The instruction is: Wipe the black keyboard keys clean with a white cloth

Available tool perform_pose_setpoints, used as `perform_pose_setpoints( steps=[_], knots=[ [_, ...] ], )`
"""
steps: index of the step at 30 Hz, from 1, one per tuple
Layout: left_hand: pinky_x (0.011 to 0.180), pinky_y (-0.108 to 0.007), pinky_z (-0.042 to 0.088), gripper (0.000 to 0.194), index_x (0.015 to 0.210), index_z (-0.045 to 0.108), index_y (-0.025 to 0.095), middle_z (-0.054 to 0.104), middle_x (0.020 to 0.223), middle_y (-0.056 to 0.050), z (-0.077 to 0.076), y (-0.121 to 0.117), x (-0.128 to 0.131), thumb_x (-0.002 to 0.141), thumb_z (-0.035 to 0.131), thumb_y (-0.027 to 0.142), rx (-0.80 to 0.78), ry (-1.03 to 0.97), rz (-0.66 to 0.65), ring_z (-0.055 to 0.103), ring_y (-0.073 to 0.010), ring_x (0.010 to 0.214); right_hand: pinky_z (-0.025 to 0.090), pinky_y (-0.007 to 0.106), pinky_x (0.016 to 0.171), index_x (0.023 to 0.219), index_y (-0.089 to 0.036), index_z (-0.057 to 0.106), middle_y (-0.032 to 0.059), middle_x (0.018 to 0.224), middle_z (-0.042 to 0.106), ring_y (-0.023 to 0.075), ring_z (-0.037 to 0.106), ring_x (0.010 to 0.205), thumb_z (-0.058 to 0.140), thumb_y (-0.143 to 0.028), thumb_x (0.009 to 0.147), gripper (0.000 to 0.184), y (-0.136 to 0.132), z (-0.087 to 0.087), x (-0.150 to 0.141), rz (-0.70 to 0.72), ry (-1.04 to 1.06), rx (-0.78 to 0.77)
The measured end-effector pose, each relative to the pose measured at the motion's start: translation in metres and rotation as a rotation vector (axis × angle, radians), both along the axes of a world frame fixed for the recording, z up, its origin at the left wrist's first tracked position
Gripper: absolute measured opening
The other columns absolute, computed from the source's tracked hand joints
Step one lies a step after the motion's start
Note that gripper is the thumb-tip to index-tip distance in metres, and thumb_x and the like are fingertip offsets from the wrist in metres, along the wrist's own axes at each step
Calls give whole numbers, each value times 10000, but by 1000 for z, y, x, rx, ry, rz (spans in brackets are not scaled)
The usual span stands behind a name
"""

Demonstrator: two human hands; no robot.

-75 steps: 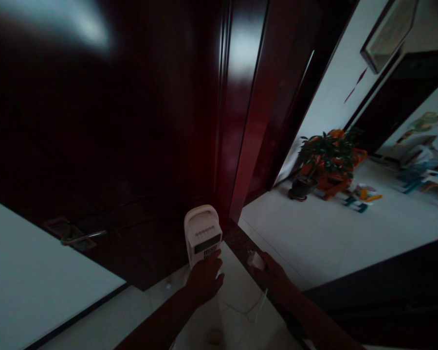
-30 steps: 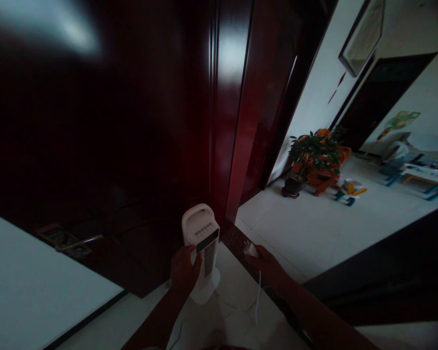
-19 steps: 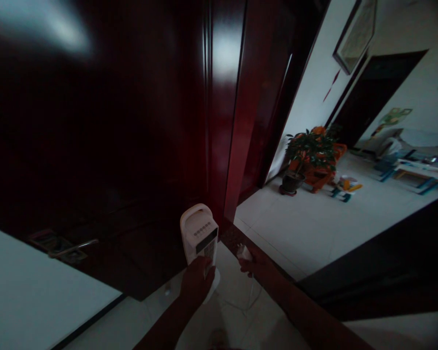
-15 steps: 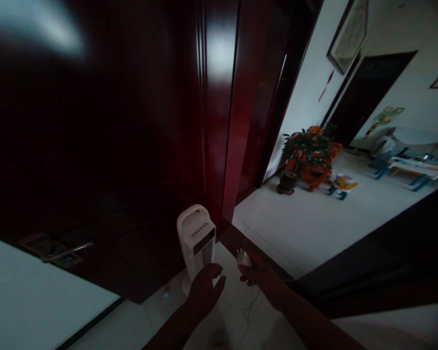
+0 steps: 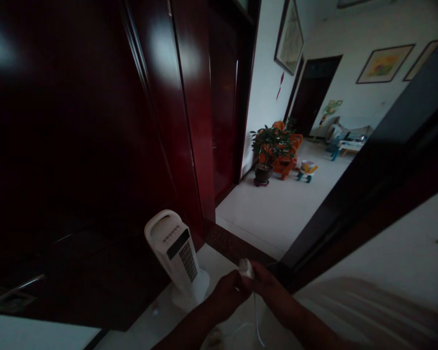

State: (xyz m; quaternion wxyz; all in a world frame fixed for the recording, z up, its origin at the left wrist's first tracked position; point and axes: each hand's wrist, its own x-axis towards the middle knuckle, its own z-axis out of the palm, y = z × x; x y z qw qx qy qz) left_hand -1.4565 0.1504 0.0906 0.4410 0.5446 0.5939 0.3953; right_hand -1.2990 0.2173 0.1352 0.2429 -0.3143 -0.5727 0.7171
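Tiled floor (image 5: pixel 263 214), held plug (image 5: pixel 246 268), illegibly marked appliance (image 5: pixel 180 260)

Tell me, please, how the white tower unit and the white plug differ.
The tower unit stands on the floor, while the plug is held in the right hand. The tower unit is large and tall; the plug is small and blocky. Both are whitish.

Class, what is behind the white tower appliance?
The dark red door is behind the white tower appliance. The appliance's back and the part of the door it blocks cannot be seen.
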Motion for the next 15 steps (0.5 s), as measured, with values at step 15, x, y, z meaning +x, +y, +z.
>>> perform_pose_setpoints(
  steps=[15],
  knots=[
    [896, -356, 471, 359, 1173, 645, 152, 681, 1123, -86, 15, -13, 83, 855, 618, 315, 42, -311, -192, 611, -263, 1044, 368, 443, 1022, 1280, -217, 594, 67, 1171, 649, 287, 545, 1144, 708, -428, 799, 537, -28, -13, 83, 5, 28, -3]
  ],
)
